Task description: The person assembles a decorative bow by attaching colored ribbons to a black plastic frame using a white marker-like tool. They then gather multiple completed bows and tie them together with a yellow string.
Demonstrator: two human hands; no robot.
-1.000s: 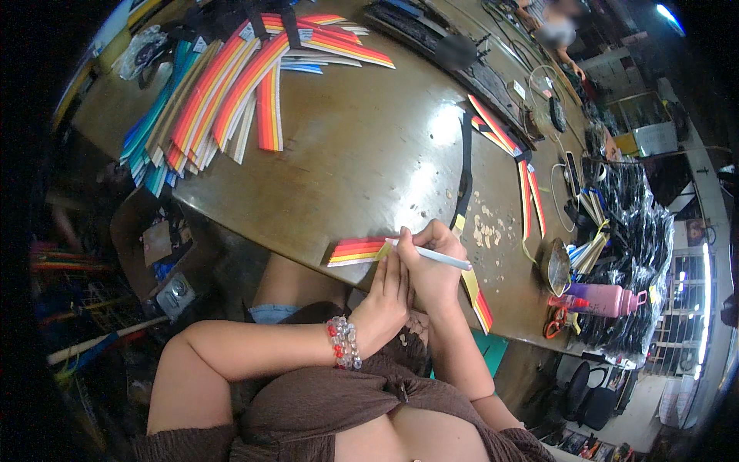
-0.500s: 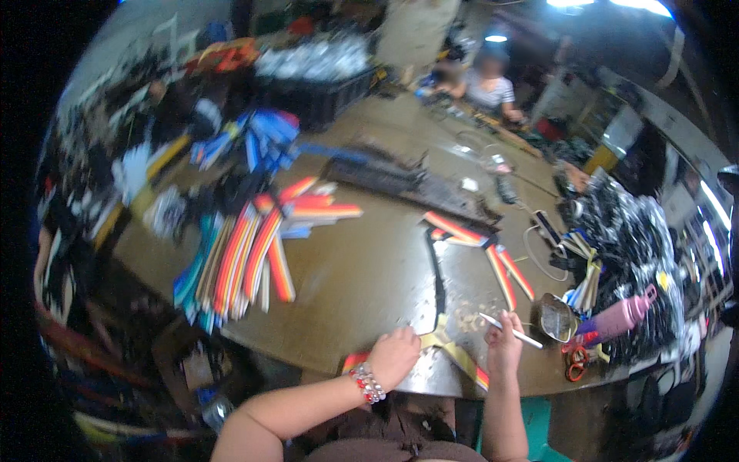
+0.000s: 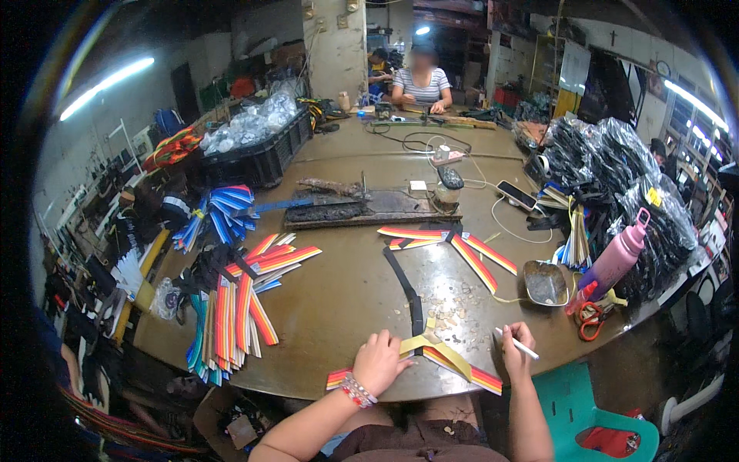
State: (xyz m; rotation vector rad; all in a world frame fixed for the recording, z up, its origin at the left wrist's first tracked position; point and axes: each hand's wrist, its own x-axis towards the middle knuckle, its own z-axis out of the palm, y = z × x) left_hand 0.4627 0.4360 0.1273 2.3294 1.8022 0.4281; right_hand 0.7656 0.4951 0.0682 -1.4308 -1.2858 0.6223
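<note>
My left hand (image 3: 379, 363), wearing bead bracelets, lies at the table's front edge, its fingers closed over a strap piece. That piece joins a yellow band (image 3: 454, 358) to striped red, orange and white webbing (image 3: 485, 379), and a black strap (image 3: 406, 285) runs away from it. My right hand (image 3: 517, 348) grips a slim white pen-like stick (image 3: 525, 349) just right of the strap piece, apart from it. Small pale scraps (image 3: 462, 316) are scattered beyond it. Another striped strap piece (image 3: 473, 262) lies farther off.
Striped strap bundles (image 3: 242, 308) lie left, below a blue bundle (image 3: 219, 215). A metal tin (image 3: 545, 282), orange-handled scissors (image 3: 590, 319), pink bottle (image 3: 616, 254) and plastic-wrapped stack (image 3: 596, 154) stand right. Beyond are a dark board (image 3: 377, 206), phone (image 3: 516, 195) and a seated person (image 3: 422, 81).
The view has swung and levelled, and is sharper. My left hand stays on the strap piece. The white stick, still in my right hand, now points up to the left more steeply.
</note>
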